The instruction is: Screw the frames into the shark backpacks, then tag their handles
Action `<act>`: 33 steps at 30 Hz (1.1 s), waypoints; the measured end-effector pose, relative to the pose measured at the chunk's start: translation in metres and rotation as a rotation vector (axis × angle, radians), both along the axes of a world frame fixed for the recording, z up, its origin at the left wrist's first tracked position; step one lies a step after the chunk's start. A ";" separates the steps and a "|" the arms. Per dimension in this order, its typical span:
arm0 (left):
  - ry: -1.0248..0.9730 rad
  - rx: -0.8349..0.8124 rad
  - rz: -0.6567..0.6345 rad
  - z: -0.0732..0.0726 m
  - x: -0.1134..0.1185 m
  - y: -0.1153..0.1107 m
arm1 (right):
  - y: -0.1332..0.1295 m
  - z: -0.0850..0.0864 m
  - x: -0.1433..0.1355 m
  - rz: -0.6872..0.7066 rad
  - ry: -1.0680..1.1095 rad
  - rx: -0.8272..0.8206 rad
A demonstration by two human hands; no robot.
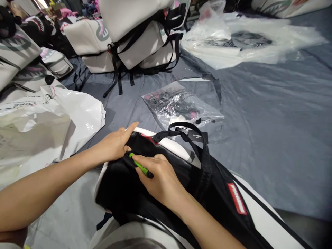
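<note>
A black and white backpack [155,193] lies close in front of me, its black back side up, with a loop of black strap [204,152] and a red label [237,199] on it. My left hand [116,143] grips the backpack's far left edge, thumb and fingers closed over it. In my right hand [158,176] is a slim green tool with black ends [141,166], like a pen or small thread cutter. Its far end meets the black fabric by my left thumb. The exact tip is hidden.
White and grey backpacks [90,38] with shark-mouth prints are stacked at the back and left. White plastic bags [83,114] lie at left. A clear bag of small parts [178,103] sits beyond my hands. More clear plastic [249,41] covers the grey cloth [272,121] at back right.
</note>
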State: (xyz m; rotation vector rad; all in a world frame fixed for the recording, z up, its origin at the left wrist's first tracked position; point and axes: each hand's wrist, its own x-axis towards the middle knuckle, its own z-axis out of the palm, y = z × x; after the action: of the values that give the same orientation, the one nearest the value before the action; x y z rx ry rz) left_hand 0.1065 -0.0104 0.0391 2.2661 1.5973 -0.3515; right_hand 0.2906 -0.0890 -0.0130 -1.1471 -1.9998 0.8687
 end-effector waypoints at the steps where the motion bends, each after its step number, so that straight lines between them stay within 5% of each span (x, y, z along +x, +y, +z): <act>1: 0.001 0.005 -0.001 -0.001 0.000 0.000 | 0.000 -0.001 -0.001 0.011 -0.002 0.000; 16: -0.011 -0.008 0.006 0.000 0.001 0.001 | 0.002 -0.001 0.010 -0.061 -0.034 -0.044; 22: -0.033 -0.021 0.019 -0.003 -0.001 0.004 | 0.006 -0.002 0.005 0.051 0.053 0.013; 33: -0.059 -0.024 0.020 -0.007 -0.003 0.008 | 0.002 -0.003 -0.003 -0.039 0.063 -0.014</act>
State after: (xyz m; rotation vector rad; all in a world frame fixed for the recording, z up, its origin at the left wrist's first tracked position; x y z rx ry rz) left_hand 0.1033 -0.0028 0.0323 2.2200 1.5771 -0.2939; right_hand 0.2872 -0.0870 -0.0161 -1.1493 -1.9175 0.8897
